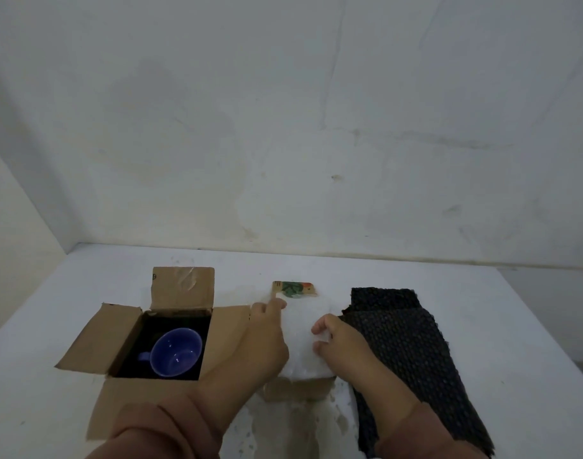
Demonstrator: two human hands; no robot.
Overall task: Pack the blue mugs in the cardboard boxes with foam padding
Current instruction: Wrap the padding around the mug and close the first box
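Stained, off-white wall fills the upper half of the head view, marked with faint blotches and hairline cracks. Below it runs a matte white tabletop.

On it stands an open cardboard box, its four brown flaps folded outward and a strip of glossy tape on the far flap. Inside, on dark padding, lies the blue mug. It is round and glazed, its mouth faces up and its handle points left.

Just right of the open cardboard box sits a second box. Only its near wall and a far flap with a green and orange print show. Its top is hidden under a white foam sheet, soft and slightly translucent, which blends into the tabletop at its edges. Whatever is inside cannot be seen.

The left hand rests on the foam's left side, on the side nearest the open cardboard box, with the index finger laid straight. Its other fingers are hidden under the back of the hand, so their grip cannot be told. The right hand curls its thumb and fingers around the foam's right edge.

Farther right of the open cardboard box lie overlapping black foam sheets. They are dimpled and rough-edged, and the bottom of the frame cuts them off. Pinkish-brown sleeves cover both forearms.
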